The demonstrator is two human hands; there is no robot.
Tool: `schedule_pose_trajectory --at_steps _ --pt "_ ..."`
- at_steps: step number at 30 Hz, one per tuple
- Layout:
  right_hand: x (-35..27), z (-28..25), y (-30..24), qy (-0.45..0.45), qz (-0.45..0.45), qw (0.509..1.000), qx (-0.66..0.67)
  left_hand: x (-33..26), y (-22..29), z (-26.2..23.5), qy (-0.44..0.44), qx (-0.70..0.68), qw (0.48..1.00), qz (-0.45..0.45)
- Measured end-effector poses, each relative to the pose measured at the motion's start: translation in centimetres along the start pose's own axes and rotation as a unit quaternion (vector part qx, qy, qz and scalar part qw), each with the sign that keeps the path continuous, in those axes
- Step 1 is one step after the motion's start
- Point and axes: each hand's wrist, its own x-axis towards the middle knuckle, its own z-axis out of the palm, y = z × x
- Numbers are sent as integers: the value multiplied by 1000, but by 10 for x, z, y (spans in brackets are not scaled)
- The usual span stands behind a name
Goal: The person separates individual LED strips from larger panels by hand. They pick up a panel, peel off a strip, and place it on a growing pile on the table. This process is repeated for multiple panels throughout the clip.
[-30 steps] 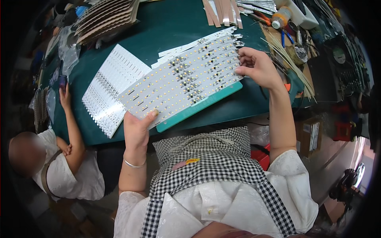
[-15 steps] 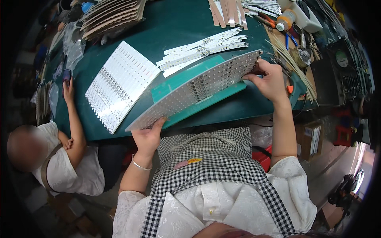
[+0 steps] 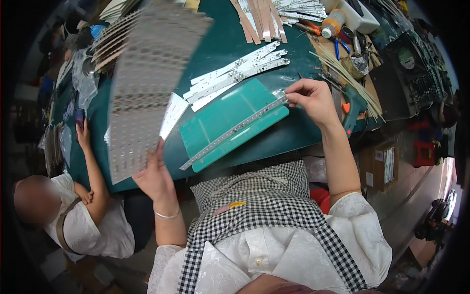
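Observation:
My left hand grips the lower edge of a large perforated circuit board panel, which is tilted up at the left and blurred by motion. My right hand pinches the right end of a narrow circuit board strip dotted with small parts. That strip slants across a green rectangular plate near the table's front edge; whether it touches the plate I cannot tell. Behind the raised panel, a white board panel lies mostly hidden. Several loose white strips lie just beyond the green plate.
Stacked brown-edged panels stand at the far left of the green table. At the right are a glue gun, pliers, a bottle and thin sticks. A seated person at the left holds a phone.
The large panel has swung left and up in my left hand, away from the green plate. My right hand has let go of it and now holds a single strip.

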Motion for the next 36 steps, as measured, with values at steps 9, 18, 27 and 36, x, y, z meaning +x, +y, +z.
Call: schedule_pose_trajectory --at_steps 9,18,27,36 --pt "101 -19 10 60 -49 988 -133 1 14 11 15 -33 996 -79" --pt "28 23 -40 -83 -62 992 71 -24 -2 16 -94 37 975 -196" --pt "13 19 -15 -75 12 997 13 -10 1 19 -148 99 968 -175" --pt "22 7 -17 -155 30 986 -51 4 0 23 -149 103 969 -166"
